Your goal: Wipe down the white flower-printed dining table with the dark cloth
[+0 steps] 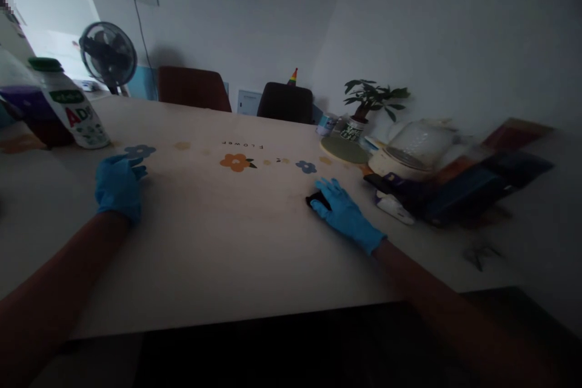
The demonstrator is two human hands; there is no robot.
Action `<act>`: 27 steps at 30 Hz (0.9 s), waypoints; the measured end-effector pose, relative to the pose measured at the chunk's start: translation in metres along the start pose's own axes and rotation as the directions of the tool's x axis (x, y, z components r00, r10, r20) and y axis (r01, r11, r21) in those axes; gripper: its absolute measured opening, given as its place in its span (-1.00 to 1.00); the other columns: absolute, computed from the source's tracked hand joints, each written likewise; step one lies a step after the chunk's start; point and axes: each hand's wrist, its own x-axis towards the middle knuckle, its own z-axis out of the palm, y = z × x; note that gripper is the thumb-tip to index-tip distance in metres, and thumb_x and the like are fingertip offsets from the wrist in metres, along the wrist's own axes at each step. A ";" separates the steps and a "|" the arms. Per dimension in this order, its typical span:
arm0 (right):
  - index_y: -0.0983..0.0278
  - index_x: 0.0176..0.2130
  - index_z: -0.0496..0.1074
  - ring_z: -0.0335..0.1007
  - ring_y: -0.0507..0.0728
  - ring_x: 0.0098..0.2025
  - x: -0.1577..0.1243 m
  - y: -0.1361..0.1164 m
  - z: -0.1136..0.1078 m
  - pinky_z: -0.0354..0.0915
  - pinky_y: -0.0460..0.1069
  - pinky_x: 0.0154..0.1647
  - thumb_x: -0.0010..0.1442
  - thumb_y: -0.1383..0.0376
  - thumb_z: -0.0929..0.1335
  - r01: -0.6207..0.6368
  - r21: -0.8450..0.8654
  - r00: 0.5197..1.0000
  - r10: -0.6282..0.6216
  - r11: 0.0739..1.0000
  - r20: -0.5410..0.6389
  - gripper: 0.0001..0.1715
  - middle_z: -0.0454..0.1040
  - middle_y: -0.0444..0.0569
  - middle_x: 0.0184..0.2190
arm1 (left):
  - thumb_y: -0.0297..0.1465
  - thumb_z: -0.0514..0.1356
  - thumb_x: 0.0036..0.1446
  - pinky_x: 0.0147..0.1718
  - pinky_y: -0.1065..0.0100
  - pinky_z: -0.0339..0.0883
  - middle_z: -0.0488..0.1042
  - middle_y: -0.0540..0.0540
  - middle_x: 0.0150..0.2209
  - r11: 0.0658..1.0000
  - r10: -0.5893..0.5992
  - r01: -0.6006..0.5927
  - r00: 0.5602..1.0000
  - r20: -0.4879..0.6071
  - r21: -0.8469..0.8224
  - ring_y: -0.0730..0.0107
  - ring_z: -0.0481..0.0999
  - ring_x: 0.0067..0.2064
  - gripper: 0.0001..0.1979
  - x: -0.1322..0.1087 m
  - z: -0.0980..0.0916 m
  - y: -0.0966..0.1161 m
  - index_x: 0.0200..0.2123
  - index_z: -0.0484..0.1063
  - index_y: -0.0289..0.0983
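Note:
Both of my hands wear blue gloves. My right hand lies over a small black pad on the white table, its thumb and fingers around it. Most of the pad is hidden under the palm; whether it is a sponge or a folded cloth I cannot make out. My left hand is at the table's left side, near a printed blue flower, fingers loosely bent and apart with nothing in them. Just beyond it stands a white bottle with a green cap.
Left of the white bottle is a bottle with a purple label. Along the right side are a potted plant, a round green mat, a pot and blurred dark items. Two chairs and a fan stand behind.

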 end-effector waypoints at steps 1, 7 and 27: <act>0.26 0.70 0.30 -0.09 0.55 0.81 0.007 -0.005 0.003 0.01 0.50 0.79 0.62 -0.23 0.26 0.003 -0.031 1.000 -0.002 1.000 0.019 -0.01 0.22 0.19 0.73 | -0.64 0.15 0.13 0.09 0.23 0.66 0.63 -0.05 -0.20 1.000 -0.008 0.008 1.000 0.007 -0.004 0.39 0.58 -0.27 -0.74 0.000 0.000 0.000 -0.17 0.52 -0.28; 0.30 0.73 0.24 -0.07 0.55 0.81 0.077 -0.054 0.022 -0.03 0.48 0.80 0.62 -0.20 0.28 0.078 -0.080 0.992 -0.070 0.994 0.106 0.02 0.14 0.22 0.76 | -0.62 0.17 0.16 -0.04 0.37 0.59 0.65 -0.05 -0.17 0.999 -0.038 0.038 0.999 -0.010 -0.018 0.42 0.57 -0.29 -0.75 -0.003 0.005 0.001 -0.14 0.55 -0.30; 0.26 0.36 0.70 0.66 0.41 0.34 0.247 -0.219 0.058 0.53 0.23 0.33 0.67 0.21 0.23 0.155 -0.269 0.964 -0.086 0.950 0.253 -0.43 0.67 0.31 0.36 | -0.51 0.20 0.20 0.08 0.14 0.61 0.63 -0.15 -0.15 0.978 0.132 -0.154 0.980 -0.151 -0.144 0.23 0.69 -0.14 -0.79 -0.002 0.002 0.009 -0.09 0.41 -0.20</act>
